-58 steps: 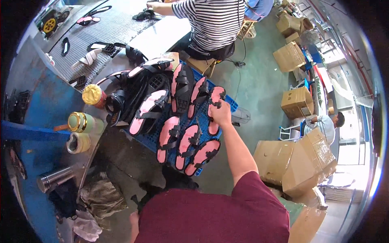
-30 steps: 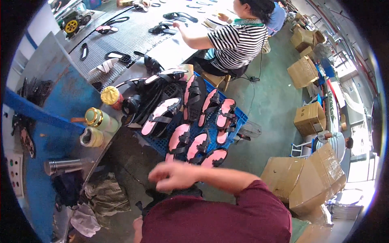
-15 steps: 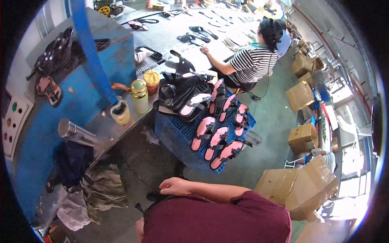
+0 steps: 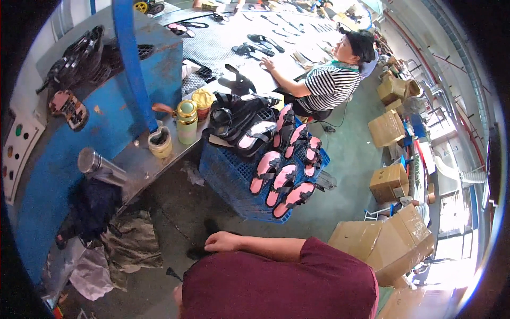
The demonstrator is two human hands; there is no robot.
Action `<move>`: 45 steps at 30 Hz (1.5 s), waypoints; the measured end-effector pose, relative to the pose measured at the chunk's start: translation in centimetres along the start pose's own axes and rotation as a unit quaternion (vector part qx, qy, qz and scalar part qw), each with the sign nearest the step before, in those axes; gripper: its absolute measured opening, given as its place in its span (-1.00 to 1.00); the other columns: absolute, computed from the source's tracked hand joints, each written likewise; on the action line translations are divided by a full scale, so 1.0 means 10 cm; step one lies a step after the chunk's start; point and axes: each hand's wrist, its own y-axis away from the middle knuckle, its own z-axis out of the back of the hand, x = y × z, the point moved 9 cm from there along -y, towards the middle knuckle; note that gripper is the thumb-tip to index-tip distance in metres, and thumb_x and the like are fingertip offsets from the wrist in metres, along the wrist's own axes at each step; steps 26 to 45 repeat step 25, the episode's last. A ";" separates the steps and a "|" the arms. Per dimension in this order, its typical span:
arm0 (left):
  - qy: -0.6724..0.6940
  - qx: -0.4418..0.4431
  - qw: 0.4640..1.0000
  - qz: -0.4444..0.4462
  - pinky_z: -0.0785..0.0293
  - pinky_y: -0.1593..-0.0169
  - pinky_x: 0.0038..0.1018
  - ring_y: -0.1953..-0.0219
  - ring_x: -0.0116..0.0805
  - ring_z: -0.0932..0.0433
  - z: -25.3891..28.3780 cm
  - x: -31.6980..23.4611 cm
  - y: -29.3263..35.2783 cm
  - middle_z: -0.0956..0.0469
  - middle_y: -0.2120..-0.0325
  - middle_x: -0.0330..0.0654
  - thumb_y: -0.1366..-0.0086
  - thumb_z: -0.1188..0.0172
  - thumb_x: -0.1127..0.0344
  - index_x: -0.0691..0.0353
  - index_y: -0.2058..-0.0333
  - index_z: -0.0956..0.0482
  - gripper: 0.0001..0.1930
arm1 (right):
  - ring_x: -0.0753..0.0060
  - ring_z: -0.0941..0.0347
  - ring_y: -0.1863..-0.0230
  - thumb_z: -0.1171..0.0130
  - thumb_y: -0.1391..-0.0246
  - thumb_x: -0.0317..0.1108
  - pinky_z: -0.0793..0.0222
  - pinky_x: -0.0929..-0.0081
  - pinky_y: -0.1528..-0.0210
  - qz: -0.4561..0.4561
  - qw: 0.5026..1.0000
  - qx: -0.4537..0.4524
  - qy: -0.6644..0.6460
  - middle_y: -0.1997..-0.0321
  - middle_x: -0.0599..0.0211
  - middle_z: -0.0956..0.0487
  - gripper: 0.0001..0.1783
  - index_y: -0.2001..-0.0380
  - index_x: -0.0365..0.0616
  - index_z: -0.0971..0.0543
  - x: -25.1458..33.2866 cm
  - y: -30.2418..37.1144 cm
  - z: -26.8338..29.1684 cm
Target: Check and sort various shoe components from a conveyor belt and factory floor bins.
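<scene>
My right hand (image 4: 222, 241) is held in front of my body, over the dark floor, its fingers curled inward. Whatever they may hold is hidden. Beside my maroon shirt (image 4: 281, 284) only a sliver of my left arm or hand (image 4: 178, 299) shows, with its fingers out of sight. A small black pointed piece (image 4: 173, 274) sticks out beside the shirt; I cannot tell what it is. Ahead of my right hand is a blue plastic crate (image 4: 226, 183). Several black-strapped sandals with pink insoles (image 4: 281, 184) lie on it, and a pile of black sandals (image 4: 241, 122) rests behind them.
A metal ledge (image 4: 139, 175) at left bears a green bottle (image 4: 186, 127), a yellowish cup (image 4: 159, 143) and a steel flask (image 4: 98, 165). Beyond, a person in stripes (image 4: 334, 85) sits at a white worktable (image 4: 212, 45). Cardboard boxes (image 4: 398, 239) stand at right.
My view has shifted slightly, and the crate with its sandals sits a little farther left. The seated person's head has turned. My right hand stays in front of my body.
</scene>
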 end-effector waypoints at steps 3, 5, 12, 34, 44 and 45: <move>0.062 -0.101 0.974 -0.195 -0.41 0.04 -0.23 0.15 -0.10 -0.52 0.03 -0.08 -0.07 -0.55 0.34 -0.11 -0.20 -0.03 0.00 0.14 0.30 -0.55 -0.66 | 0.20 -0.48 -0.01 -0.11 -0.13 -0.03 -0.35 0.33 -0.07 0.055 0.997 0.043 0.026 0.06 0.10 -0.59 -0.49 0.03 -0.24 -0.54 0.11 -0.10 0.00; 0.124 -0.181 0.900 -0.377 -0.42 0.02 -0.25 0.15 -0.13 -0.52 0.18 -0.47 0.00 -0.55 0.33 -0.15 -0.19 -0.05 0.02 0.12 0.31 -0.56 -0.69 | 0.20 -0.48 -0.01 -0.10 -0.13 -0.02 -0.35 0.33 -0.07 0.039 0.999 0.017 0.020 0.06 0.10 -0.59 -0.49 0.04 -0.23 -0.55 0.05 -0.07 0.18; 0.156 -0.095 0.983 0.015 -0.42 0.12 -0.34 0.27 -0.19 -0.53 0.11 -0.22 -0.30 -0.55 0.38 -0.12 -0.17 -0.16 0.11 0.27 0.44 -0.57 -0.71 | 0.19 -0.50 0.03 -0.14 -0.10 0.01 -0.37 0.27 -0.02 0.057 0.998 0.035 -0.016 0.10 0.11 -0.61 -0.51 0.10 -0.19 -0.60 -0.13 -0.10 0.34; 0.347 -0.127 0.926 -0.082 -0.43 -0.01 -0.31 0.12 -0.29 -0.56 0.25 -0.77 -0.09 -0.59 0.20 0.02 -0.17 -0.31 0.05 0.29 0.17 -0.53 -0.57 | 0.32 -0.51 0.11 -0.15 -0.09 -0.03 -0.39 0.37 0.05 0.073 0.994 0.077 -0.017 0.17 0.15 -0.62 -0.52 0.08 -0.20 -0.59 -0.19 -0.16 0.42; 0.347 -0.127 0.926 -0.082 -0.43 -0.01 -0.31 0.12 -0.29 -0.56 0.25 -0.77 -0.09 -0.59 0.20 0.02 -0.17 -0.31 0.05 0.29 0.17 -0.53 -0.57 | 0.32 -0.51 0.11 -0.15 -0.09 -0.03 -0.39 0.37 0.05 0.073 0.994 0.077 -0.017 0.17 0.15 -0.62 -0.52 0.08 -0.20 -0.59 -0.19 -0.16 0.42; 0.347 -0.127 0.926 -0.082 -0.43 -0.01 -0.31 0.12 -0.29 -0.56 0.25 -0.77 -0.09 -0.59 0.20 0.02 -0.17 -0.31 0.05 0.29 0.17 -0.53 -0.57 | 0.32 -0.51 0.11 -0.15 -0.09 -0.03 -0.39 0.37 0.05 0.073 0.994 0.077 -0.017 0.17 0.15 -0.62 -0.52 0.08 -0.20 -0.59 -0.19 -0.16 0.42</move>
